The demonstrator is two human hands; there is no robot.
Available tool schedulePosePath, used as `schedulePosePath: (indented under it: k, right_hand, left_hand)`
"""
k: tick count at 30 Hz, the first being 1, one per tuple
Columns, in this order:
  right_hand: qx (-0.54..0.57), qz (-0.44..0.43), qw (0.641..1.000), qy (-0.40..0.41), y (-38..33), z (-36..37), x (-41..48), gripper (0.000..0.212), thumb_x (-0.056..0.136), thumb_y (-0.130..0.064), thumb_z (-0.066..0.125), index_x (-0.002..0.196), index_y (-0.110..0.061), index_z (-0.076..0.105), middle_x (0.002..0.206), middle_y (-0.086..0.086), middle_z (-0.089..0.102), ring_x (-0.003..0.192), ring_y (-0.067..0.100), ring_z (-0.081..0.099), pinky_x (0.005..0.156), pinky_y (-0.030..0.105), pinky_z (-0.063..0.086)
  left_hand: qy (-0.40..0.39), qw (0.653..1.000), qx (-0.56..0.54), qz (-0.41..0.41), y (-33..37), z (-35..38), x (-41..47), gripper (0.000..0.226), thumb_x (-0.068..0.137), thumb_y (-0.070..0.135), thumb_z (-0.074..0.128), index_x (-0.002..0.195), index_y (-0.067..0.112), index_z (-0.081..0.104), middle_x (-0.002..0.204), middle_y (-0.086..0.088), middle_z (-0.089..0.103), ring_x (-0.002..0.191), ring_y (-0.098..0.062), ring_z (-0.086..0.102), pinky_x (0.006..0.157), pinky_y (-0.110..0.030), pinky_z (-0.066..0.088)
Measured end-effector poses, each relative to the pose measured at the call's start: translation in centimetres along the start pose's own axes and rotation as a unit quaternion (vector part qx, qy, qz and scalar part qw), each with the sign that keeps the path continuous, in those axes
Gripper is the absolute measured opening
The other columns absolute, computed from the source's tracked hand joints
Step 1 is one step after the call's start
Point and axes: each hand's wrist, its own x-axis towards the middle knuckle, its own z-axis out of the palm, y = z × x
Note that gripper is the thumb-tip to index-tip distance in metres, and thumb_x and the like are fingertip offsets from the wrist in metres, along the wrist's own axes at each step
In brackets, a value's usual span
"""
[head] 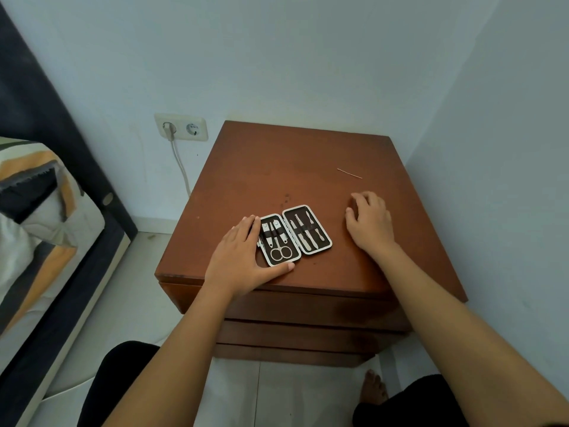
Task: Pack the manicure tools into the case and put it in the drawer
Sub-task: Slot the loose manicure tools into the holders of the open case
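A black manicure case with a white rim lies spread flat on the brown nightstand top. Its left half holds scissors and two clippers; its right half holds several slim metal tools under elastic bands. My left hand lies flat against the case's left edge, thumb along its near edge, fingers apart. My right hand rests on the wood to the right of the case, apart from it, fingers curled down. A thin metal pin lies alone at the back right of the top.
Three closed drawer fronts sit below the top. A wall socket with a white cable is on the left wall. A bed with a patterned cover stands at far left. My knees and a bare foot are below.
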Motion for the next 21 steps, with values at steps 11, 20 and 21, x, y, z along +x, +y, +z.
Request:
schedulePosePath:
  k: [11,20,21]
  right_hand:
    - [-0.069,-0.009,0.989,-0.129,0.3,1.9,6.9,0.056,0.098,-0.039,0.021,0.147,-0.014,0.012,0.159,0.003,0.008,0.146,0.016,0.005,0.119,0.042,0.003]
    - [-0.024,-0.050,0.993,-0.102,0.1,0.5,-0.3,0.051,0.099,-0.032,0.027,0.145,-0.013,0.022,0.157,0.002,0.017,0.145,0.015,0.014,0.118,0.038,0.007]
    - [-0.008,-0.051,0.995,-0.090,0.0,0.3,-1.4,0.049,0.099,-0.030,0.029,0.144,-0.013,0.025,0.156,0.003,0.020,0.144,0.015,0.016,0.118,0.037,0.008]
  left_hand:
    - [0.017,0.999,0.027,0.016,-0.2,0.4,0.2,0.115,0.063,0.087,0.030,0.149,0.016,0.005,0.158,0.001,0.006,0.145,-0.011,0.003,0.116,-0.027,-0.001]
    - [0.005,1.000,0.020,0.005,0.2,0.0,-0.1,0.116,0.060,0.089,0.026,0.149,0.017,0.006,0.158,0.001,0.008,0.144,-0.013,0.006,0.115,-0.028,0.002]
    - [0.004,1.000,0.017,0.003,0.2,-0.1,-0.1,0.116,0.060,0.089,0.027,0.149,0.017,0.006,0.158,0.001,0.009,0.144,-0.013,0.006,0.115,-0.029,0.003]
